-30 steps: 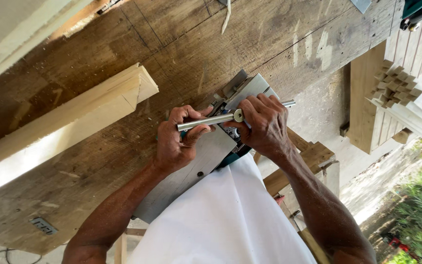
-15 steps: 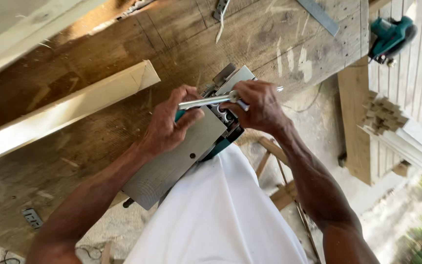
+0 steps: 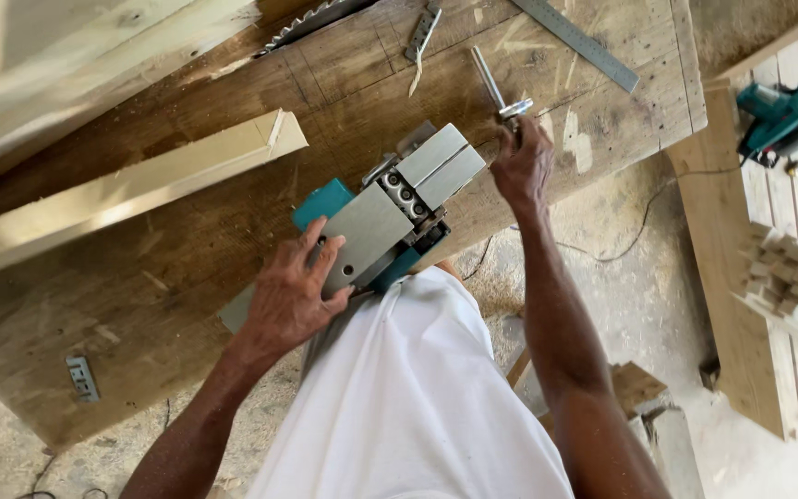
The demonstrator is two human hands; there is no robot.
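Observation:
A teal electric planer (image 3: 390,208) lies sole-up on a worn wooden workbench (image 3: 140,305), its grey metal base and blade drum facing me. My left hand (image 3: 293,291) rests flat on the rear part of the sole, pinning the tool against my body. My right hand (image 3: 521,162) reaches to the bench beside the planer's front, fingers closed around the end of a metal socket wrench (image 3: 496,88) that lies on the wood.
A long pale timber beam (image 3: 122,189) lies across the bench at left. A steel ruler (image 3: 584,42) and a saw blade (image 3: 311,20) sit at the far edge. A teal circular saw (image 3: 782,115) rests on planks at right, beside stacked wood blocks (image 3: 787,273).
My right hand has taken the wrench off the planer's drum and moved it out to the bench. My left hand shifted from the wrench to the planer's sole.

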